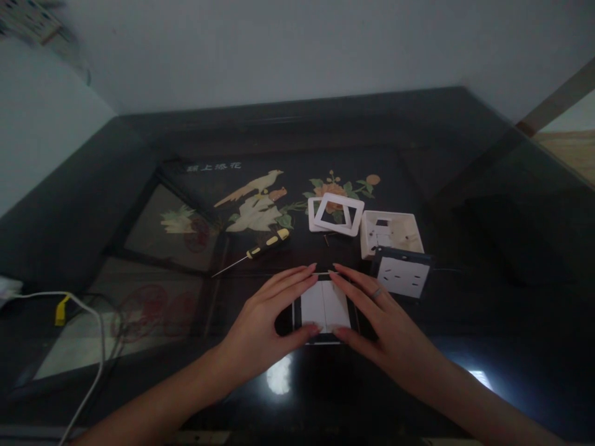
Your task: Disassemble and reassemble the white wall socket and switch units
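A white two-rocker wall switch point(325, 305) with a dark frame lies flat on the dark glass tabletop point(488, 322). My left hand point(269, 322) grips its left side, fingers along the far edge and thumb at the near edge. My right hand point(379, 322), a ring on one finger, holds the right side the same way. The fingertips of both hands almost meet at the switch's far edge.
A white socket panel in a dark frame point(402, 276) lies right of the switch, a white back box point(390, 231) behind it. Two stacked white frames point(335, 214) and a yellow-black screwdriver point(255, 250) lie farther back. A white cable point(88, 322) runs at the left.
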Demonstrator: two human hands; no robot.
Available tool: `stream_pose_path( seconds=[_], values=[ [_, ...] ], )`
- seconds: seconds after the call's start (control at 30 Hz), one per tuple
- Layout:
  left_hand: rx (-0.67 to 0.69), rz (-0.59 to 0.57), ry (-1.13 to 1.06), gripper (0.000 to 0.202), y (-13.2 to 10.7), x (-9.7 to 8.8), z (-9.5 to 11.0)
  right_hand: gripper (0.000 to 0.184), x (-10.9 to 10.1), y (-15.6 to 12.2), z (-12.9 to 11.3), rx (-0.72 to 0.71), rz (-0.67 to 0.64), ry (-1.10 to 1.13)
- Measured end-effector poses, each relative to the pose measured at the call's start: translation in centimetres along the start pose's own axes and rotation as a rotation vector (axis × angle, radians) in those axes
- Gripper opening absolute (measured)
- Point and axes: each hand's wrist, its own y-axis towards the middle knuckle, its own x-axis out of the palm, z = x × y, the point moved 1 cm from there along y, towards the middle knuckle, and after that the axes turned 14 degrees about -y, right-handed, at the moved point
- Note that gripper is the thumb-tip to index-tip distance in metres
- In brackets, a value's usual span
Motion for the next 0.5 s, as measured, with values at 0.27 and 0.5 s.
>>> stream_pose_path(
  seconds=[0.27, 0.5],
  values=[
    [-0.051, -0.020, -0.030, 0.058, 0.13, -0.11, 0.23, 0.060, -0.02, 0.06, 0.00, -0.004, 0.000, -0.014],
    [-0.047, -0.011, -0.058, 0.060, 0.14, -0.02, 0.17, 0.062, 0.20, -0.03, 0.14, 0.012, -0.018, 0.006]
  ],
)
